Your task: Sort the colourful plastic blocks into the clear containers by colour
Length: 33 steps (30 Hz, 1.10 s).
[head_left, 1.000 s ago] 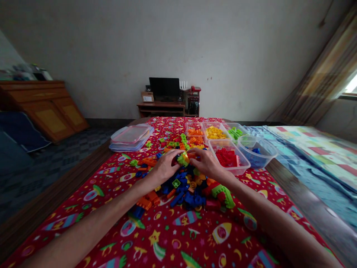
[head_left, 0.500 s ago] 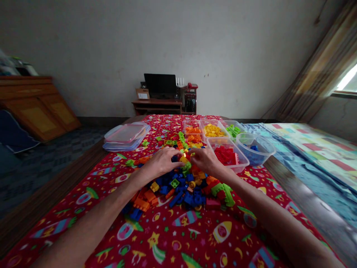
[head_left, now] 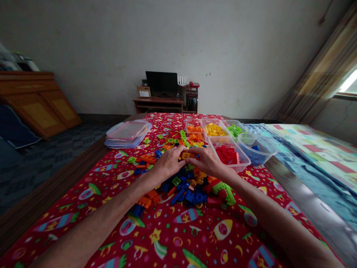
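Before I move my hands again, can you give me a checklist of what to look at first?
1. Left hand and right hand both at the yellow block: ok.
2. Grip firm enough: cannot tell, fingers hide part of it.
3. Red blocks' box open on top: ok.
4. Lids out of your hands' way: ok, stacked off to the left.
5. Loose blocks sorted by colour: not ok, they're mixed on the cloth.

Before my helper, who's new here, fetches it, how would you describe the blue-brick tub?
Start at the red printed tablecloth and find the clear containers beside the brick pile. The tub is the rightmost, nearest the bed. It alone is rounded and holds blue bricks.
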Tool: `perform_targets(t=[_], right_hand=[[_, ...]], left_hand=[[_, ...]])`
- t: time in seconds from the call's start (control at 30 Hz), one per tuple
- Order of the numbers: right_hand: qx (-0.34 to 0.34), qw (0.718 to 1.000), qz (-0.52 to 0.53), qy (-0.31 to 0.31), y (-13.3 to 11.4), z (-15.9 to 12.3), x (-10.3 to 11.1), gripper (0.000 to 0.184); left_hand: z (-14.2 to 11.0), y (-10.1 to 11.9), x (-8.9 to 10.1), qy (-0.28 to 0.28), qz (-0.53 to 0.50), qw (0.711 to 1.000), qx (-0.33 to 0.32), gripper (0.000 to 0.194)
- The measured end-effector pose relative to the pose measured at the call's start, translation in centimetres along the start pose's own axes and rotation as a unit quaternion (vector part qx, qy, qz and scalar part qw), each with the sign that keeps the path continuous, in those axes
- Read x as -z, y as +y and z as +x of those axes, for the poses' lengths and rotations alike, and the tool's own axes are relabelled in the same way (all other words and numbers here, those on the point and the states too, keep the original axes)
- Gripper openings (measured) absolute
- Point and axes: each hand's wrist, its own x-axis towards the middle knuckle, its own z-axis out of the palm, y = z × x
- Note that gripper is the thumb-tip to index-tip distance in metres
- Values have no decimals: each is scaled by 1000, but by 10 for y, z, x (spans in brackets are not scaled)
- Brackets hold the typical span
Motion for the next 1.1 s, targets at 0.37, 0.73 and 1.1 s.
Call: perform_targets(t=[0.37,0.73,1.1], right_hand=[[-62,992,-33,106,-3,4,15,26],[-139,988,42,58,9,15,10,23],[-13,976,-179,-121,-1,37,-11,21]], left_hand=[[1,-8,2,6,-14,999,-28,24],[7,-40,-4,24,25,999,-39,25],[5,-53,-7,-22,60,998,-18,22]])
